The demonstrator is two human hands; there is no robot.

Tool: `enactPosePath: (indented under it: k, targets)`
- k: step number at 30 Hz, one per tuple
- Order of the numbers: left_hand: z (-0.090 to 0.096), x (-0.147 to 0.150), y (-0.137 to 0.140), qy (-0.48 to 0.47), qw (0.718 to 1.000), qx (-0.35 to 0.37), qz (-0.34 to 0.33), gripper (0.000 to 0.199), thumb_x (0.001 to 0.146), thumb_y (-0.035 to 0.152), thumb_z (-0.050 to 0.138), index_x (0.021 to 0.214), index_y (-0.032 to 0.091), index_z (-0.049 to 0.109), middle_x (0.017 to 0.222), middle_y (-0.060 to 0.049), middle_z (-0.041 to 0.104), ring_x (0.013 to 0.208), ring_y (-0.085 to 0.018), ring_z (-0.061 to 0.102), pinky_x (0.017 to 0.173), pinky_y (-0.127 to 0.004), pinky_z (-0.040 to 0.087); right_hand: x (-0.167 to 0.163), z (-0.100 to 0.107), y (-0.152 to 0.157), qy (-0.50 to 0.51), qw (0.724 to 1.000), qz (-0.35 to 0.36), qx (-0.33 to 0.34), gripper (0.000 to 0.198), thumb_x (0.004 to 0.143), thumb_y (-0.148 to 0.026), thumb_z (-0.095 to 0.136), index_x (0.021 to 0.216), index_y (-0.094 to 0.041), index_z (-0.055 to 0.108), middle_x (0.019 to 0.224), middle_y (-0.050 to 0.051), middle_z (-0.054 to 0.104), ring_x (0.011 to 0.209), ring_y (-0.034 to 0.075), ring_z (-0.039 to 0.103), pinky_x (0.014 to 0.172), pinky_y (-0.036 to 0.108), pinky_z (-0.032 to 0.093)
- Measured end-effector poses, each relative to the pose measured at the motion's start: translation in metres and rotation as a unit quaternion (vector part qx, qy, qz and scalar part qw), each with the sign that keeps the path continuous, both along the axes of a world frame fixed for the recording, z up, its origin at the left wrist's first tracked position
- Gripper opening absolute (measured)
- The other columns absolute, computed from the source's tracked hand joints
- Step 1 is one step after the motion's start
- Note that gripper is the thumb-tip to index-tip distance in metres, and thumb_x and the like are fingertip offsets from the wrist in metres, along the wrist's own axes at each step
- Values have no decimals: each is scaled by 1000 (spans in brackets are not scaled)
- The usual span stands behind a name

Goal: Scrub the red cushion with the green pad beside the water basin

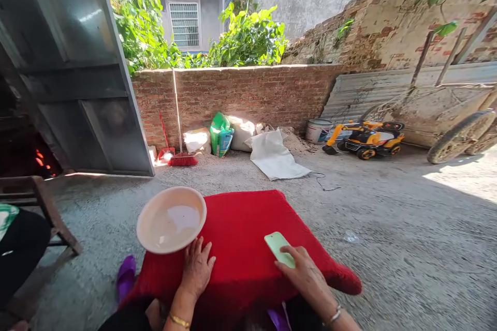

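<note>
A red cloth (240, 227) covers a low table or stool in front of me, its edges hanging down. My right hand (306, 274) grips a pale green, flat, oblong brush-like object (276, 243) resting on the cloth's right part. A small hole shows near its far end; its underside is hidden. My left hand (198, 266) lies flat with fingers spread on the cloth's near left part, holding nothing. Just beyond those fingers, a pale pink basin (145, 227) with water in it stands at the cloth's left corner.
At the left are a wooden chair (50, 212), part of a seated person and a grey metal door (108, 129). Along the brick wall (248, 90) stand a red broom (182, 160) and sacks (221, 134). A toy excavator (368, 137) and a wheeled cart (462, 137) are at right.
</note>
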State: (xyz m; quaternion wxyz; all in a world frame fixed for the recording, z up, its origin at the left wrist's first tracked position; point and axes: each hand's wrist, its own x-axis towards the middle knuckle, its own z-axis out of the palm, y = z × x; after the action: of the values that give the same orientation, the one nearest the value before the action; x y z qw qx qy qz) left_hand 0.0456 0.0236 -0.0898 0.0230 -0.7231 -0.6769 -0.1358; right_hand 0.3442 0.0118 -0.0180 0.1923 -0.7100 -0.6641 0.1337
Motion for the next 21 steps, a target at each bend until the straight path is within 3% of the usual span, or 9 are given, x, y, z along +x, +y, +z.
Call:
enactPosePath:
  k: [5, 8, 11, 18, 21]
  targets:
    - [16, -22, -14, 43, 992, -122, -6, 47, 88, 20, 42, 135, 21, 51, 144, -12, 46, 134, -25, 42, 111, -41, 31, -111, -20, -30, -8, 976, 215, -33, 35, 67, -24, 61, 102, -28, 64, 108, 5, 58, 98, 23, 55, 90, 34, 42]
    - [26, -32, -24, 44, 980, -192, 2, 50, 88, 20, 42, 137, 22, 48, 149, -11, 40, 137, -27, 36, 110, -43, 32, -123, -24, -29, -23, 973, 227, -47, 39, 66, -24, 61, 105, -27, 64, 111, 6, 57, 101, 24, 53, 91, 36, 41]
    - [33, -39, -29, 29, 973, -231, -4, 52, 87, 19, 42, 139, 24, 46, 151, -9, 36, 138, -26, 34, 109, -43, 33, -83, -22, -20, -9, 985, 168, -45, 36, 67, -24, 57, 102, -27, 63, 105, 5, 58, 97, 22, 56, 88, 34, 43]
    - [38, -66, -38, -24, 969, -245, 30, 50, 88, 21, 42, 137, 26, 49, 147, -8, 43, 133, -24, 41, 109, -42, 32, 101, -34, 2, -31, 998, -57, -14, 31, 69, -45, 53, 94, -31, 65, 94, 16, 59, 88, 40, 61, 78, 55, 43]
    - [48, -79, -47, -19, 968, -231, 99, 47, 91, 23, 40, 137, 26, 49, 142, -8, 49, 130, -26, 45, 108, -45, 32, 125, -39, 17, -36, 998, -50, -11, 28, 66, -51, 57, 89, -37, 66, 88, 16, 60, 87, 42, 61, 78, 58, 41]
